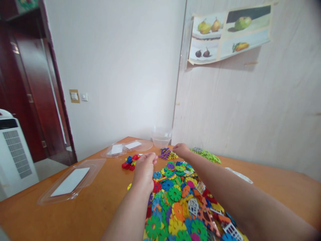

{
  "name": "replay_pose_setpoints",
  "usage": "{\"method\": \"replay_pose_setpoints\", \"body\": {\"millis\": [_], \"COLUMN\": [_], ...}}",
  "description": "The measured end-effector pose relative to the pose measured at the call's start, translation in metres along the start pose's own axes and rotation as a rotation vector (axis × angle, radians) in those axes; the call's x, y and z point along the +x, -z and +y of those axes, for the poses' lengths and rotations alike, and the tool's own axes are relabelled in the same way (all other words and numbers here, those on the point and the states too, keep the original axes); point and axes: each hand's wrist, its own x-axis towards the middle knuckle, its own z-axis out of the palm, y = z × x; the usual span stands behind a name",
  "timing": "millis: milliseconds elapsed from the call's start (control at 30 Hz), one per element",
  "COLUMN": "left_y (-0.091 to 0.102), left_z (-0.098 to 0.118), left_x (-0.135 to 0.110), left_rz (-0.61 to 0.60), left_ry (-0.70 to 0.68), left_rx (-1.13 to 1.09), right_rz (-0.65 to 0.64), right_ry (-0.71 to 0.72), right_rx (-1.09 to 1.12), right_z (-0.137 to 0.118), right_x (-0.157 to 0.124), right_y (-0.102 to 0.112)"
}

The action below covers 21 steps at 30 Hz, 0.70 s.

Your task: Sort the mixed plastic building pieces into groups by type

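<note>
So from where I'm standing it's mostly about the right hand point(182, 150) and that little purple and yellow cluster: purple pieces point(164, 153) further left, yellow pieces point(173, 155) on the side nearer the hand. They lie just left of its fingers, so the right hand is the closer one, though the left hand point(144, 166) isn't far off on the other side. The cluster has no long axis I'd swear to; it spreads roughly sideways between the two hands, in front of the clear tubs point(162, 136). The right hand looks curled up small, but its fingertips face away, so can't tell if it's gripping or touching anything. Left one's bunched narrow, fingertips pointing toward the purple bits, and again I can't tell if something's pinched in there. The big mixed pile point(175, 193) runs lengthwise back toward the person, between the forearms.
</note>
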Motion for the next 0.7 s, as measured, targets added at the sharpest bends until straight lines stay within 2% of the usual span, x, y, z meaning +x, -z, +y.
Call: {"method": "replay_pose_setpoints", "body": {"millis": [167,367,533,700], "left_y": [-0.001,-0.001,-0.003,-0.006], "left_z": [-0.002,-0.001,-0.001,-0.001], "left_x": [0.001,0.001,-0.002,-0.004], "left_rz": [0.007,0.003,-0.011,-0.028], "left_ry": [-0.012,-0.02,-0.024,-0.039], "left_rx": [-0.001,0.003,0.026,0.067], "right_rz": [0.016,-0.015,-0.136,-0.419], "right_ry": [0.014,0.065,0.112,0.22], "right_rx": [-0.009,0.091,0.141,0.072], "right_z": [0.005,0.007,0.011,0.02], "right_x": [-0.021,-0.07,-0.126,-0.179], "right_y": [0.012,0.038,0.073,0.1]}}
